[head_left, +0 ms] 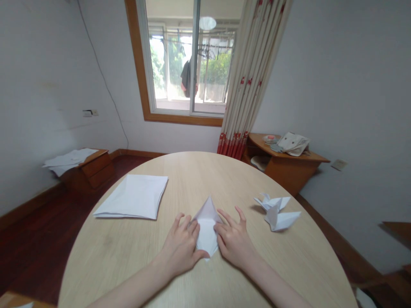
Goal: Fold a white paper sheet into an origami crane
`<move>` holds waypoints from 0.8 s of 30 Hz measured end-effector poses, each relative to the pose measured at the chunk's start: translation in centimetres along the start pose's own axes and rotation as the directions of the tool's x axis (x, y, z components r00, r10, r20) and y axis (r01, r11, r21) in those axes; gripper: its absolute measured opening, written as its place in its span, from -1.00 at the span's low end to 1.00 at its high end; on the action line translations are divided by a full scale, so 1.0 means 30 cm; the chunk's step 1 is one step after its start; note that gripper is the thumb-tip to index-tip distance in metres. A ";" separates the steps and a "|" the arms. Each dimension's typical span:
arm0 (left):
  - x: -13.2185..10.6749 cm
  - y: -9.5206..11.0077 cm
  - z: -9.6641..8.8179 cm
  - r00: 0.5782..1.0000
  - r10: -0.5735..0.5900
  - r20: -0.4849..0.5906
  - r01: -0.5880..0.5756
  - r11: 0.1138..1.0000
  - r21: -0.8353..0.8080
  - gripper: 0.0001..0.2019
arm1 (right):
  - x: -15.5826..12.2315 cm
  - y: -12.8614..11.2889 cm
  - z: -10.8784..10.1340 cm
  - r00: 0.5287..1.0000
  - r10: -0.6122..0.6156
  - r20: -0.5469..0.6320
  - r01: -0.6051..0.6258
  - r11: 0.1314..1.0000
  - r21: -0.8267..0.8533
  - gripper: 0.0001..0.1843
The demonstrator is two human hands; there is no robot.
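Note:
A white, partly folded paper (pixel 206 224), kite-shaped with its tip pointing away from me, lies on the round light-wood table (pixel 205 273). My left hand (pixel 183 246) rests on the paper's left edge, fingers flat and pressing, thumb under its near corner. My right hand (pixel 233 239) presses the right edge, fingers stretched and slightly spread. Neither hand lifts the paper.
A stack of white paper sheets (pixel 133 196) lies at the table's left. Two finished folded paper figures (pixel 276 211) sit at the right. Beyond stand a low wooden cabinet (pixel 91 169) on the left, a corner shelf with a bag (pixel 289 158), a curtain and a window.

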State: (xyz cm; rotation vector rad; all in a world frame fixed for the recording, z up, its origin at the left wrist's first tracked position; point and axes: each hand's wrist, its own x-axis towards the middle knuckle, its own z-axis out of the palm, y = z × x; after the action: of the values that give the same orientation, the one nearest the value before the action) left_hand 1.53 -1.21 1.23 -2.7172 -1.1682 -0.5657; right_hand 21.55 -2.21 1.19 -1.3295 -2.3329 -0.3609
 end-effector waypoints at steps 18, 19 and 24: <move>0.011 0.000 -0.023 0.998 -0.051 0.030 0.053 0.997 -0.048 -0.43 | 0.001 -0.002 0.005 0.998 0.066 -0.016 -0.063 0.992 0.111 -0.78; 0.011 -0.002 -0.026 0.998 -0.050 0.030 0.051 0.997 -0.053 -0.43 | 0.001 0.000 0.005 0.998 0.063 -0.018 -0.060 0.991 0.116 -0.78; -0.001 -0.009 -0.016 1.000 0.004 0.007 -0.004 0.999 -0.034 -0.55 | 0.000 0.021 0.002 1.000 -0.013 -0.028 0.015 0.997 0.077 -0.75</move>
State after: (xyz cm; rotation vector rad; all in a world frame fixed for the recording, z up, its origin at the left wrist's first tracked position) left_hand 1.19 -1.17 1.65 -2.7515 -1.1654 -0.5814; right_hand 22.07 -1.87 1.16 -1.2646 -2.3104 -0.2879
